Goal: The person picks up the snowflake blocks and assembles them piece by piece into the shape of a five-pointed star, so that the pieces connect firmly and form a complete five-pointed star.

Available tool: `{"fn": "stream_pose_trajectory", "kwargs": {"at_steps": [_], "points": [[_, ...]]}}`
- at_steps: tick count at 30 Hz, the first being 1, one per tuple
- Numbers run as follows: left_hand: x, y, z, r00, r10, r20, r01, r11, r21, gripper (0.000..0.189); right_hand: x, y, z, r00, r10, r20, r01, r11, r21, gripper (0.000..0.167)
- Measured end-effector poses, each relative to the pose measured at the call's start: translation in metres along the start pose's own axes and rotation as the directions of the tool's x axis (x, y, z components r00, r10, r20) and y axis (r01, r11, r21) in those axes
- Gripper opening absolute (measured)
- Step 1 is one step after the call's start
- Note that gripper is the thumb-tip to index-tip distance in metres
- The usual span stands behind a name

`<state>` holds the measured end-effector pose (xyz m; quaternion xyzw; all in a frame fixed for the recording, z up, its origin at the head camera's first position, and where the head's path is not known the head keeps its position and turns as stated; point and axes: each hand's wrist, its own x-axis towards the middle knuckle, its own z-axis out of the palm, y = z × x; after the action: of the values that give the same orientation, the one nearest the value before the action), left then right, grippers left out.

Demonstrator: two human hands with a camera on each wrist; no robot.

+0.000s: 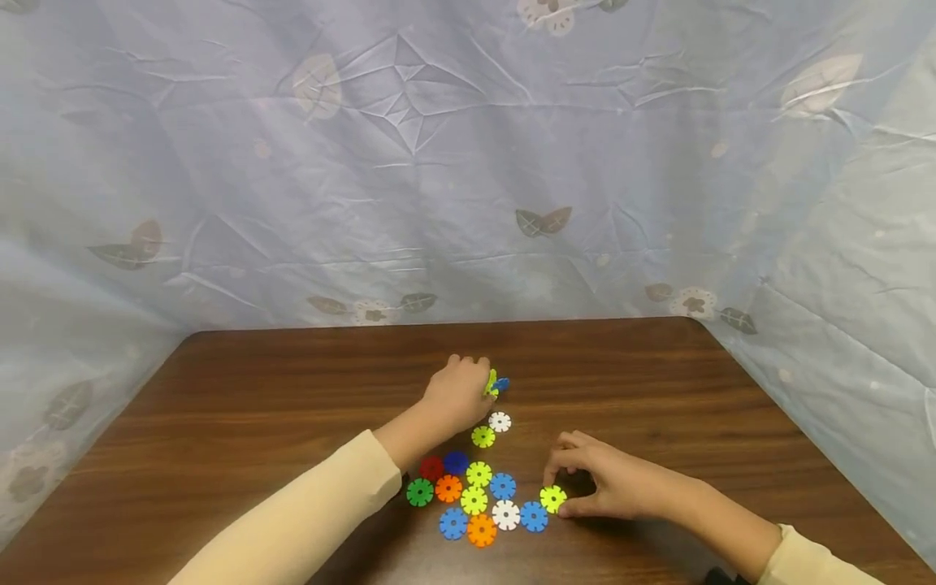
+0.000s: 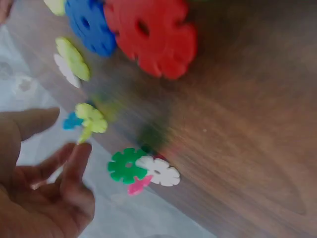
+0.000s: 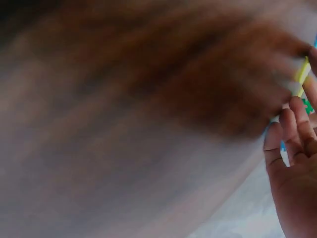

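The right hand [image 1: 610,479] pinches a lime notched disc [image 1: 552,499] by its rim, just beside a blue disc [image 1: 534,517] on the desk [image 1: 292,382]; a light edge grip suits it. The left hand [image 1: 457,394], thumb and fingers apart, should steady the lime-and-blue cluster [image 1: 492,385] gently.

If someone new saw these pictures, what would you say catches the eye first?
Probably the cluster of bright notched discs near the front of the wooden table, with the right hand pinching a yellow-green disc at the cluster's right end. Next, the left hand, beside a small blue and yellow-green group farther back. Behind hangs leaf-patterned cloth.
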<state>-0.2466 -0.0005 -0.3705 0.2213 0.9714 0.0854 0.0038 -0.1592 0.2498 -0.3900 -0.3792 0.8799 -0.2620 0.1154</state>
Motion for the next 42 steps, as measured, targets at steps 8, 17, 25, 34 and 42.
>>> {"fn": "stream_pose_trajectory", "kwargs": {"at_steps": [8,17,25,34,42], "points": [[-0.027,0.003,0.0,0.982,0.058,0.181,-0.051,0.998,-0.041,0.027,0.001,0.002,0.004,0.998,-0.05,-0.041,0.049,0.998,-0.031,0.024],[-0.031,-0.006,-0.002,0.965,0.082,0.25,-0.029,0.978,-0.207,0.017,0.005,0.0,0.005,0.997,-0.054,-0.053,0.059,0.992,0.108,0.022],[-0.035,-0.017,0.002,0.981,0.099,0.166,-0.014,0.892,-0.451,0.014,0.007,-0.003,0.004,0.998,0.007,-0.06,0.017,0.919,0.394,0.028],[-0.051,-0.029,-0.008,0.994,0.047,0.1,0.067,0.456,-0.887,0.021,0.021,-0.01,-0.005,0.982,0.042,-0.184,0.078,0.8,0.594,0.043],[-0.071,-0.029,-0.017,0.998,-0.01,0.056,0.056,0.327,-0.943,0.027,0.035,-0.023,-0.011,0.965,0.168,-0.2,0.026,0.701,0.713,0.051]]}}
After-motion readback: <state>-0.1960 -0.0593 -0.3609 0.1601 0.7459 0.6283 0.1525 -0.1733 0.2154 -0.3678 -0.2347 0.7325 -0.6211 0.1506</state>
